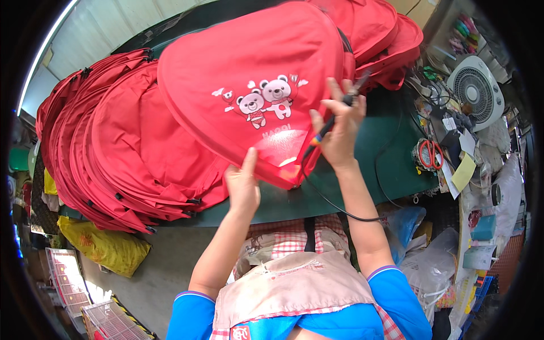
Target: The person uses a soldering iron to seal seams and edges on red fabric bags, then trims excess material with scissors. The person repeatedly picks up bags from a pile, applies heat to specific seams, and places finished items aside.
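Two holds | left hand (243,187): gripping near edge of cover (226,62) | right hand (343,127): holding tool (347,100) | cover: over table (396,164) | possible fault: cord (362,219) snags, tool tip marks cover

Smooth, matt cloth panel (243,62)

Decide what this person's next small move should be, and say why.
I'd probably draw the right hand and its corded tool out to the right before shifting the printed red piece. The left hand grips that piece's near edge, while the tool's tip points toward the other red pieces beyond, so it could perhaps catch fabric.
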Demonstrator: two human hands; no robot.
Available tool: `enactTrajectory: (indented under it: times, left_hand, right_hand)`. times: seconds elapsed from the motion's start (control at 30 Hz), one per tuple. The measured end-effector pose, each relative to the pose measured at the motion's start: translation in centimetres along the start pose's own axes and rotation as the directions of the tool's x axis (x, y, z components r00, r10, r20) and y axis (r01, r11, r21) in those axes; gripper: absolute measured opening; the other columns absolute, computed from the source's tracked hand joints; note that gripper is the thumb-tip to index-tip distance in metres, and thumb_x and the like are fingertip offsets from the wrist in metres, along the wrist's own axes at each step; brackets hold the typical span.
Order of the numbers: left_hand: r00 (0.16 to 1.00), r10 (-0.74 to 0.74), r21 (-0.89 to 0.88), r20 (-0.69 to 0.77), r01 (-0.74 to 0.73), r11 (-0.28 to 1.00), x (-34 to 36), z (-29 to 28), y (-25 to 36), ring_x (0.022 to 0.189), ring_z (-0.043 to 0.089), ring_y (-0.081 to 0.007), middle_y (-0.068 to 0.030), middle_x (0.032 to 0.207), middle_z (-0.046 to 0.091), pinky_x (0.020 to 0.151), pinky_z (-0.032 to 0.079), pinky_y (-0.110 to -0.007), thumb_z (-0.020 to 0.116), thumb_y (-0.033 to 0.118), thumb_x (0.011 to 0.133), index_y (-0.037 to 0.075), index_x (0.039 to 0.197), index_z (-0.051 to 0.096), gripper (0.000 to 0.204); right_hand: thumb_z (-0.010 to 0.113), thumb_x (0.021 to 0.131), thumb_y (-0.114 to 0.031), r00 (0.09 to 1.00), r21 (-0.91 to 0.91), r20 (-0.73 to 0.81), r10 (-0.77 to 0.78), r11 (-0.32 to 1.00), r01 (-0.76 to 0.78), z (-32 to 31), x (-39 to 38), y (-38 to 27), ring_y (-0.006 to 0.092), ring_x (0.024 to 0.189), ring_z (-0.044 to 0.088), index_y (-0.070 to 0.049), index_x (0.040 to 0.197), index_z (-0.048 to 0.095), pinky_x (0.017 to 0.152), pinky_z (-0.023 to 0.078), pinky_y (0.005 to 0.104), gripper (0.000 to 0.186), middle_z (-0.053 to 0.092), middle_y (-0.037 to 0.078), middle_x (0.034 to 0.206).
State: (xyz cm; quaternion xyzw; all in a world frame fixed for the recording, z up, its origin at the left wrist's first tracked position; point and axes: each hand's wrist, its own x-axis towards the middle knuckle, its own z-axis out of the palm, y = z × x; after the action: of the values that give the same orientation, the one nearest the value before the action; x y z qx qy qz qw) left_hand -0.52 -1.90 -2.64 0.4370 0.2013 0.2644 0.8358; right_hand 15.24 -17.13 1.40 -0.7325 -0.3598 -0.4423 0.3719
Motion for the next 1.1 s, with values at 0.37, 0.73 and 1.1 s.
enactTrajectory:
  times: [0.37,0.73,1.1]
  left_hand:
    - [0.937,0.159,0.505,0.312,-0.306,0.807,4.2,2.2,2.3,0.095,0.068,-0.0128,-0.0114,0.106,0.074,0.085,0.053,-0.029,0.069,0.008,0.095,-0.008,0.113,0.066,0.024]
    - [0.919,0.184,0.626,0.348,-0.374,0.684,2.6,3.9,2.9,0.080,0.068,-0.0104,-0.0102,0.091,0.076,0.071,0.053,-0.028,0.072,0.014,0.092,-0.006,0.100,0.071,0.022]
    - [0.938,0.066,0.824,0.340,-0.331,0.460,3.3,2.3,4.5,0.079,0.071,-0.0243,-0.0181,0.095,0.074,0.074,0.054,-0.038,0.066,0.019,0.096,-0.006,0.115,0.064,0.031]
  right_hand:
    - [0.061,0.095,-0.002,0.737,0.505,0.578,0.349,0.556,-0.660,-9.9,-4.1,-10.7,0.0164,0.066,0.066,0.002,0.115,0.068,0.058,0.053,0.0295,0.022,0.069,0.013,0.083]
    - [0.066,0.080,0.009,0.926,0.462,0.315,0.207,0.819,-0.341,-5.4,-3.8,-10.4,0.0205,0.053,0.061,0.000,0.105,0.070,0.051,0.050,0.0300,0.027,0.061,0.011,0.067]
    - [0.033,0.110,-0.033,0.603,0.589,0.164,0.780,0.414,-0.695,-12.9,-0.8,-3.7,0.0059,0.040,0.044,0.006,0.118,0.059,0.041,0.035,0.0170,0.048,0.067,0.008,0.066]
